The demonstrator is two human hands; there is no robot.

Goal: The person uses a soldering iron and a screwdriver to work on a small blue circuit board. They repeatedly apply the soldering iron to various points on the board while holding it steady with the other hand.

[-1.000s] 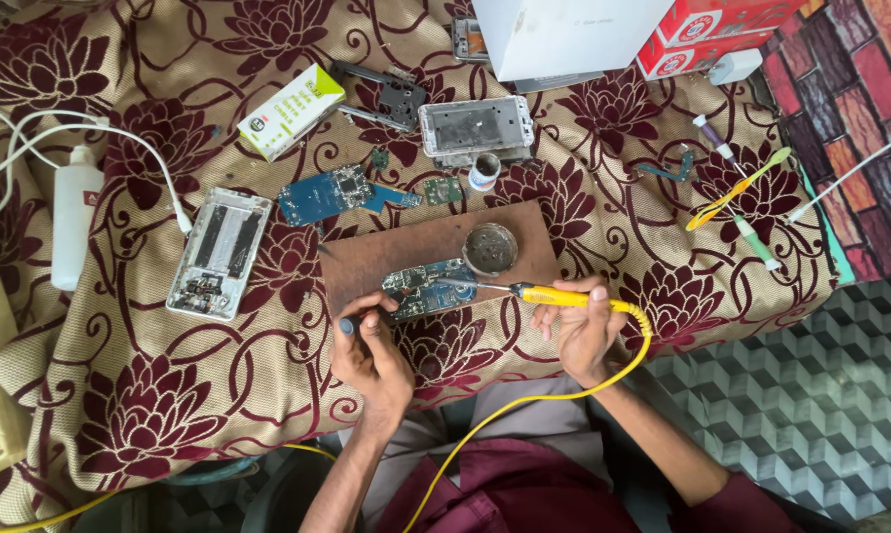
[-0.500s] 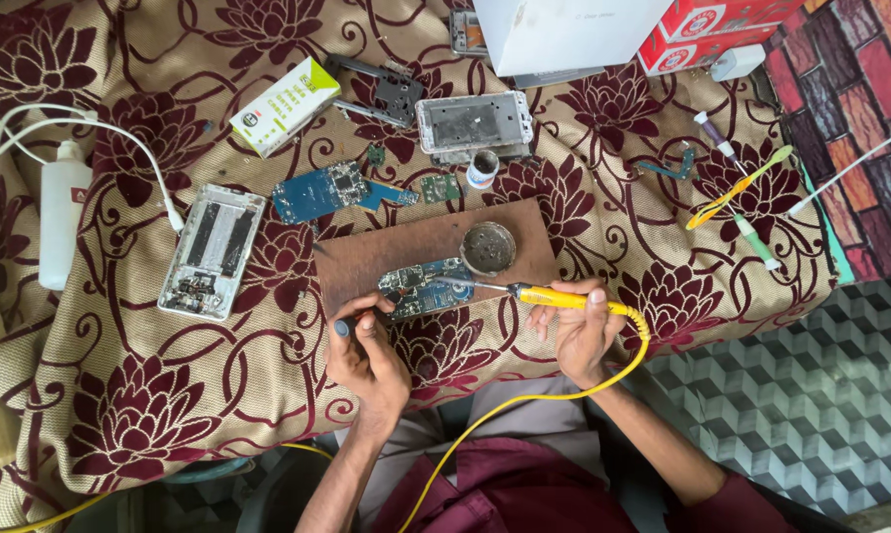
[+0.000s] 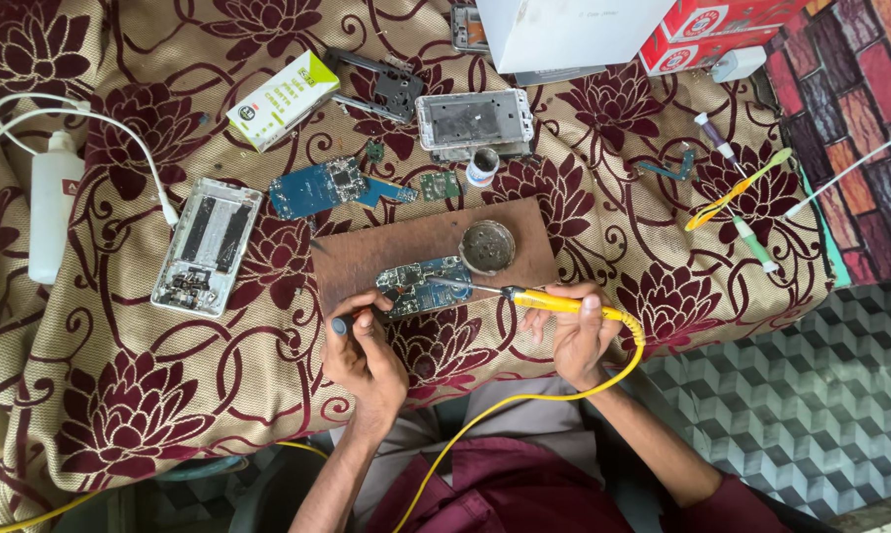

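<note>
A small blue-green circuit board [image 3: 421, 285] lies on a brown wooden board [image 3: 367, 259]. My right hand [image 3: 576, 336] grips a yellow-handled soldering iron [image 3: 539, 299], whose metal tip reaches left onto the circuit board. My left hand [image 3: 362, 350] pinches a thin dark-tipped tool [image 3: 343, 323] and rests at the circuit board's left edge. A round tin of dark paste [image 3: 487, 247] sits on the wooden board just above the iron's tip. The iron's yellow cord [image 3: 485, 419] runs down past my lap.
On the floral cloth lie an opened phone frame [image 3: 207, 247], a blue board [image 3: 322, 188], a second phone housing [image 3: 473, 120], a green-white box [image 3: 283, 99], a white bottle [image 3: 51, 207], a white cable [image 3: 120, 133], tweezers and brushes [image 3: 737, 192], and white and red boxes [image 3: 653, 25].
The view has shifted slightly, so the cloth's items sit a little further left. Both hands and the iron stay on the circuit board.
</note>
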